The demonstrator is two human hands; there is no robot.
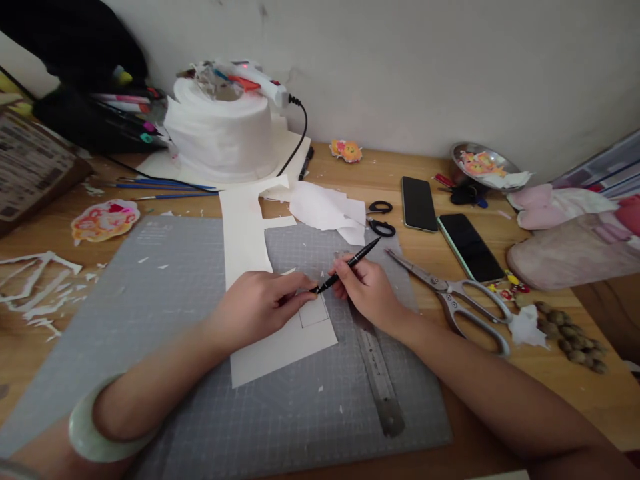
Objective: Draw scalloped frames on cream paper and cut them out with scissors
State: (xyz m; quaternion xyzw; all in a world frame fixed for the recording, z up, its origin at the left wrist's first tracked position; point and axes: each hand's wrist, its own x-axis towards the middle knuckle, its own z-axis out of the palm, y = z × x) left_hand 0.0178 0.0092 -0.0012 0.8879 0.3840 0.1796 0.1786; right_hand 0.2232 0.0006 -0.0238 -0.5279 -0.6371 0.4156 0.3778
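My right hand [367, 293] grips a slim black pen [356, 260], its tip pointing down and left. At that tip the thumb and fingers of my left hand [270, 303] are pinched together; a small dark bit shows between them, too small to make out. Under my left hand lies white paper [285, 353] with a rectangle drawn in thin dark lines, partly covered by the fingers. A steel ruler [375, 363] rests on the grey cutting mat [175, 300], its upper end hidden behind my right hand.
Metal scissors [450, 290] lie right of the mat, near two phones [419, 203]. Black-handled scissors [383, 228] sit under paper scraps [327, 207]. Behind stand a large white roll [225, 140] with a corded hot glue gun [263, 83] on top, and a metal bowl [463, 170].
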